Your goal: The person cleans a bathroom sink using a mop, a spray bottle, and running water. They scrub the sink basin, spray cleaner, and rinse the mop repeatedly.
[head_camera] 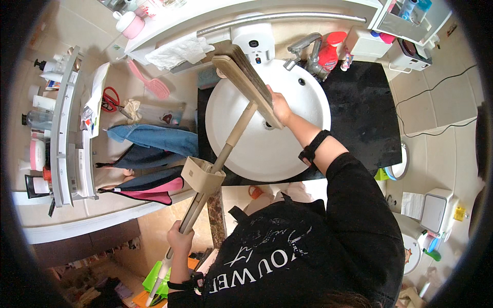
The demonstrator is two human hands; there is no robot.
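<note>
A beige flat mop slants across the view, its head (pixel 246 90) raised over the white washbasin (pixel 308 142). The grey mop pad (pixel 240 59) faces up and to the right. My right hand (pixel 280 106) grips the lower end of the head, above the basin and near its drain. Further down, my left hand (pixel 180 240) is closed around the mop handle (pixel 196 210). Between my hands, a boxy plastic wringer (pixel 203 175) sits on the pole at the counter's front edge. The tip of the handle reaches the lower left.
A chrome faucet (pixel 308 50) and a red spray bottle (pixel 328 50) stand behind the basin on the black countertop (pixel 358 115). Hanging cloths (pixel 154 140) and a shelf of toiletries (pixel 65 127) line the left wall. A towel bar (pixel 281 17) runs above; a toilet (pixel 410 246) is at right.
</note>
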